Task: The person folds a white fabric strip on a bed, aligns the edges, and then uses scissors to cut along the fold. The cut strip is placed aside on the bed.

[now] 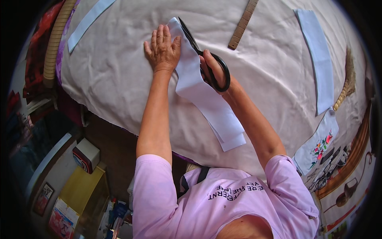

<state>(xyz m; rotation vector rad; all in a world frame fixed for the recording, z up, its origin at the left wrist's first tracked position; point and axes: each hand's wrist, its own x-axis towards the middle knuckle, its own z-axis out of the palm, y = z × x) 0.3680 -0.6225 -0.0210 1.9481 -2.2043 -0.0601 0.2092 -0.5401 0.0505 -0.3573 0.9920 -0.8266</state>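
A long pale blue strip of fabric (203,92), folded in layers, runs from the upper middle down towards my body on a pale bed sheet (119,89). My left hand (163,49) lies flat beside the strip's upper part, with its thumb at the fabric's left edge. In my right hand (214,70) is a pair of black-handled scissors (191,37). Their blades point up and away along the strip's right edge and look nearly closed. Whether fabric lies between them I cannot tell. Some of my right fingers are hidden behind the handle and fabric.
A wooden ruler (243,25) lies beyond the scissors. Other pale blue strips lie at the upper left (86,25) and right (319,62). Near the right edge are a straw brush (347,83), an embroidered cloth (317,143) and tangled cables (325,173). A rolled mat (56,44) borders the left.
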